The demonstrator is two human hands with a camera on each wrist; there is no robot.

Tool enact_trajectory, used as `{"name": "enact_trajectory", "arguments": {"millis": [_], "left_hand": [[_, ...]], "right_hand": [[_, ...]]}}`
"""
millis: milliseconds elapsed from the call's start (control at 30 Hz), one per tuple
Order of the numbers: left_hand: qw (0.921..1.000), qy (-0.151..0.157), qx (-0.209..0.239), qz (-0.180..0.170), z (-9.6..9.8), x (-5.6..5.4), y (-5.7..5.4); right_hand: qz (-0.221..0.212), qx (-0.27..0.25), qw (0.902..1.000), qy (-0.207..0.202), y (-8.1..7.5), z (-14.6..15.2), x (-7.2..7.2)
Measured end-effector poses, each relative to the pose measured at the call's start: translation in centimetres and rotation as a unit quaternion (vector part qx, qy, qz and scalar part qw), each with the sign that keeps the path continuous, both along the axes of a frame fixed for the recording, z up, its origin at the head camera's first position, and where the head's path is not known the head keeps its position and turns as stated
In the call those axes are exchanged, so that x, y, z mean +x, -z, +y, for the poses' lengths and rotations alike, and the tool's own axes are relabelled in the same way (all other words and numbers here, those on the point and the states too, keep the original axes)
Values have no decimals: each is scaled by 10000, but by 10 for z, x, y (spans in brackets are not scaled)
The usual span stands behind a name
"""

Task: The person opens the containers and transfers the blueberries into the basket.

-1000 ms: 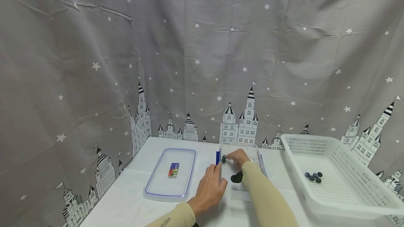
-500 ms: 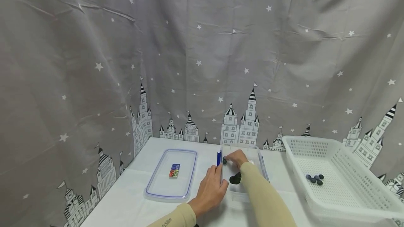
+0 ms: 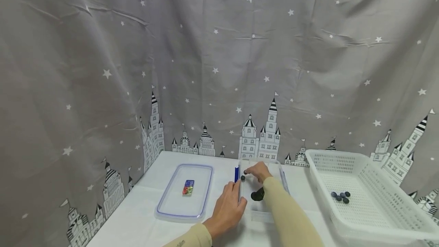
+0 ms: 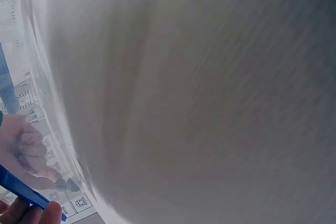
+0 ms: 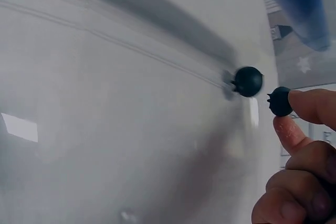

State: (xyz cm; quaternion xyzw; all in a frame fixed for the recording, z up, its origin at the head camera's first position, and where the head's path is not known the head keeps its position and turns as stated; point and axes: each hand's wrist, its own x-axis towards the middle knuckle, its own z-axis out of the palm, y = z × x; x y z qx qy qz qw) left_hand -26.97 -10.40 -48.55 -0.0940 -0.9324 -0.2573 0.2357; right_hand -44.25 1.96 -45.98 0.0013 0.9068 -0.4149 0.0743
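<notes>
My right hand (image 3: 259, 170) pinches a blueberry (image 5: 282, 101) between thumb and fingertip at the left side of a clear plastic food container (image 3: 262, 214). A second blueberry (image 5: 248, 81) rests inside the container close to its wall, a small gap from the pinched one. My left hand (image 3: 228, 205) grips the container's left wall, its fingers at the blue latch (image 4: 23, 190). Through the clear plastic, the left wrist view shows the right hand on the other side. The right forearm covers part of the container in the head view.
A clear lid (image 3: 186, 209) with a blue seal and a colourful label (image 3: 188, 187) lies on the white table (image 3: 144, 201) at the left. To the right stands a white perforated basket (image 3: 377, 209) with several blueberries (image 3: 338, 197). A grey curtain (image 3: 219, 56) hangs behind.
The right hand's blueberry, earlier close against the other one, now sits slightly apart from it, farther back. The left hand keeps its place on the container.
</notes>
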Motion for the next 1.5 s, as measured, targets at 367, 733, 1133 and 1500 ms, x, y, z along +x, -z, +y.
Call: {"name": "enact_trajectory", "arguments": {"millis": [367, 733, 1133, 1500], "left_hand": [[9995, -30, 69, -310, 1, -2, -2], [9997, -65, 103, -225, 1, 0, -3], [9997, -15, 173, -185, -1, 1, -3], [9997, 9, 218, -86, -1, 2, -3]], "right_hand": [[-4, -53, 9999, -156, -22, 17, 1], [165, -254, 9978, -587, -48, 40, 1], [287, -41, 9943, -1024, -80, 75, 11], [465, -126, 9902, -1307, -104, 106, 10]]}}
